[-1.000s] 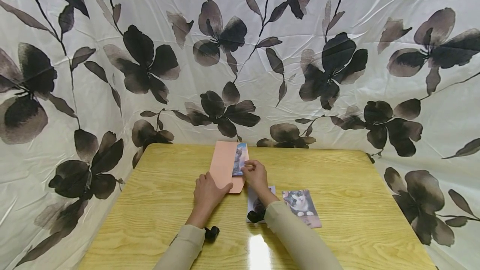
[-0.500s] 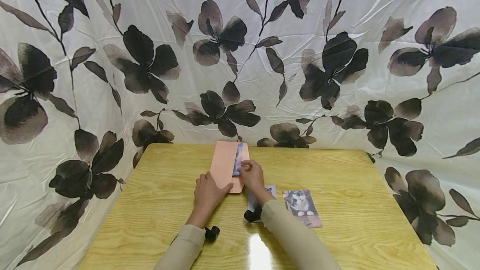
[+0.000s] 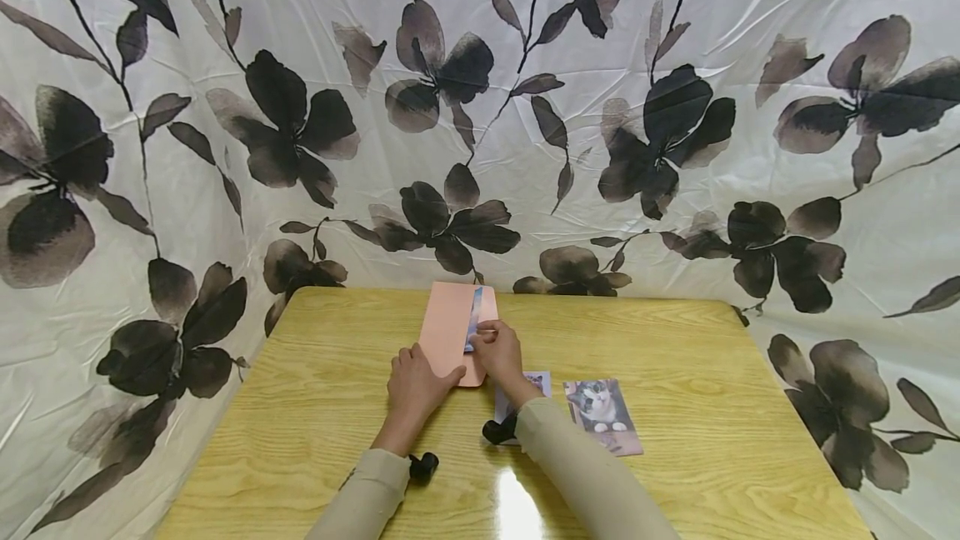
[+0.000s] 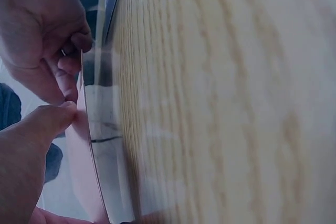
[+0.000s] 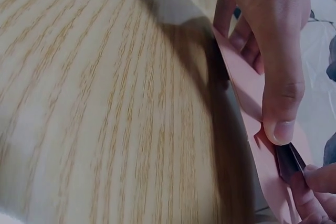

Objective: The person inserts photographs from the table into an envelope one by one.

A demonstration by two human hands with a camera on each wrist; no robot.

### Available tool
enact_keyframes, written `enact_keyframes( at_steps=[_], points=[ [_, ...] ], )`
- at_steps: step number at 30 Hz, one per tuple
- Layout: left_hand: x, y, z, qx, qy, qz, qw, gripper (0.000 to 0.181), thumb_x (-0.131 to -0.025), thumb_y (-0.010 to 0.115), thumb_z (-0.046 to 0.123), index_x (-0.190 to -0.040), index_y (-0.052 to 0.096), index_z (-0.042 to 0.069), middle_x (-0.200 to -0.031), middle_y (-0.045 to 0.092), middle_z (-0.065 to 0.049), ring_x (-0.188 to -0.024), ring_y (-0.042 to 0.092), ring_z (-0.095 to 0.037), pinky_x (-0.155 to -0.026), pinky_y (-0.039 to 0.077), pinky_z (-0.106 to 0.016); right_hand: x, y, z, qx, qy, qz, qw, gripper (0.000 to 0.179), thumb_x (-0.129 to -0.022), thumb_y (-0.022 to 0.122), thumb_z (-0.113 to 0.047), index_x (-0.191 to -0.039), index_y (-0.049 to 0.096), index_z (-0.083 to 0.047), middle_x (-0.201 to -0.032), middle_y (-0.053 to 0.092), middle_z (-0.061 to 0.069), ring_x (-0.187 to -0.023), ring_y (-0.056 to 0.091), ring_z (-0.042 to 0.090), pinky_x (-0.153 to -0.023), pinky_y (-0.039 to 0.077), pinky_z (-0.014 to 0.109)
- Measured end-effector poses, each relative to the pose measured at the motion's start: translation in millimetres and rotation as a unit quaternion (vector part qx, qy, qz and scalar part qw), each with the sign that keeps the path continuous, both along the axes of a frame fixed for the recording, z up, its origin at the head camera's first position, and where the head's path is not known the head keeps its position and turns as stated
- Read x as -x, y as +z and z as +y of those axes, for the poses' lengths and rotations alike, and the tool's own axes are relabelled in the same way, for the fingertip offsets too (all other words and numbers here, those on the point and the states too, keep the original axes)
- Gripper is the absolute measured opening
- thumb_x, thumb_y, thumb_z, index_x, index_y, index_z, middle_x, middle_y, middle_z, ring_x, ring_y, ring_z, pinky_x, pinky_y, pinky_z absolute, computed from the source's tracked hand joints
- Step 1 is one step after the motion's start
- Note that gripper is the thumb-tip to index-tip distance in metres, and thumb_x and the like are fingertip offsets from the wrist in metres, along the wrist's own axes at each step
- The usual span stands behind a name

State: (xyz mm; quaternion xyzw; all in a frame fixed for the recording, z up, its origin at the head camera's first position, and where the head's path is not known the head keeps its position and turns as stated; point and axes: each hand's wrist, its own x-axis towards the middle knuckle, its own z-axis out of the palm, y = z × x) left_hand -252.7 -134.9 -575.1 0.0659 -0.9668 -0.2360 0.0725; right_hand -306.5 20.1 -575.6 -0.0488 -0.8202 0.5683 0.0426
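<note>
A pink envelope [image 3: 446, 317] lies near the table's far edge. My left hand [image 3: 418, 383] grips its near-left side, fingers along the left edge and thumb reaching over the near end. Out of the envelope's right-hand opening shows a narrow strip of a blue picture card [image 3: 473, 315]. My right hand [image 3: 498, 352] pinches that card's outer edge between thumb and fingers. In the right wrist view the card [image 5: 290, 162] appears as a dark slip entering the envelope, close to the left thumb. The left wrist view has the right hand [image 4: 44, 35] right at the envelope's edge.
A cat picture card [image 3: 604, 415] lies flat to the right of the right forearm. Another picture card [image 3: 542, 382] is partly hidden beneath the right wrist. The wooden table [image 3: 690, 407] meets a flower-patterned cloth [image 3: 555, 148] behind and at the sides.
My right hand has moved left, sliding the blue card deeper into the envelope, so less of its picture shows. The left hand and envelope have stayed in place.
</note>
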Motion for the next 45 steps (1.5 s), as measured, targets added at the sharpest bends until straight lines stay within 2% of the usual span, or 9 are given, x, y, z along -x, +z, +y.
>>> enact_keyframes(
  at_steps=[10, 24, 29, 35, 39, 45],
  points=[
    [0.0, 0.3, -0.2, -0.003, -0.001, 0.0, 1.0, 0.096, -0.084, 0.082, 0.064, -0.133, 0.054, -0.014, -0.122, 0.058, -0.031, -0.109, 0.058, -0.045, -0.078, 0.057, -0.058, 0.5, 1.3, -5.0, -0.016, 0.005, -0.02, 0.9997, 0.02, -0.097, 0.078, -0.01, -0.116, 0.077, -0.004, -0.092, 0.077, 0.01, -0.086, 0.073, 0.025, -0.074, 0.059, 0.037],
    [-1.7, -1.9, -1.3, -0.005, -0.005, 0.007, 1.0, 0.095, -0.085, 0.082, 0.063, -0.133, 0.054, -0.014, -0.12, 0.058, -0.031, -0.107, 0.058, -0.045, -0.078, 0.057, -0.058, -4.7, -1.0, -5.4, -0.042, 0.011, -0.014, 0.999, 0.021, -0.098, 0.078, -0.013, -0.117, 0.077, -0.004, -0.092, 0.076, 0.008, -0.083, 0.071, 0.022, -0.071, 0.059, 0.036],
    [-3.0, -1.5, -1.2, 0.001, -0.005, 0.011, 0.9999, 0.092, -0.084, 0.083, 0.062, -0.129, 0.055, -0.014, -0.118, 0.058, -0.031, -0.106, 0.058, -0.044, -0.076, 0.057, -0.056, -8.2, 1.2, -4.3, -0.057, 0.019, 0.0, 0.9982, 0.022, -0.096, 0.079, -0.009, -0.116, 0.076, -0.001, -0.091, 0.075, 0.009, -0.084, 0.07, 0.022, -0.072, 0.057, 0.035],
    [-3.1, -2.8, -0.5, 0.004, -0.006, 0.012, 0.9999, 0.094, -0.084, 0.083, 0.062, -0.131, 0.054, -0.014, -0.119, 0.059, -0.031, -0.106, 0.058, -0.044, -0.078, 0.057, -0.055, -10.8, -0.6, -0.9, -0.069, 0.032, 0.021, 0.9968, 0.02, -0.096, 0.078, -0.008, -0.114, 0.076, -0.001, -0.09, 0.072, 0.008, -0.084, 0.067, 0.021, -0.074, 0.056, 0.037],
    [-3.3, -4.2, -0.3, 0.001, -0.004, 0.009, 0.9999, 0.095, -0.085, 0.082, 0.063, -0.132, 0.054, -0.014, -0.119, 0.058, -0.031, -0.106, 0.058, -0.044, -0.078, 0.057, -0.056, -15.1, -0.6, 4.5, -0.059, 0.037, 0.04, 0.9968, 0.016, -0.097, 0.076, -0.009, -0.112, 0.077, -0.002, -0.092, 0.073, 0.008, -0.084, 0.067, 0.021, -0.076, 0.057, 0.039],
    [-2.4, -2.5, -0.4, 0.0, -0.002, 0.009, 1.0, 0.096, -0.084, 0.083, 0.063, -0.132, 0.054, -0.015, -0.119, 0.058, -0.031, -0.107, 0.058, -0.044, -0.079, 0.057, -0.057, -18.6, 1.3, 18.8, -0.047, 0.046, 0.047, 0.9967, 0.016, -0.099, 0.076, -0.011, -0.113, 0.077, -0.004, -0.094, 0.073, 0.009, -0.084, 0.064, 0.019, -0.072, 0.054, 0.033]
  ],
)
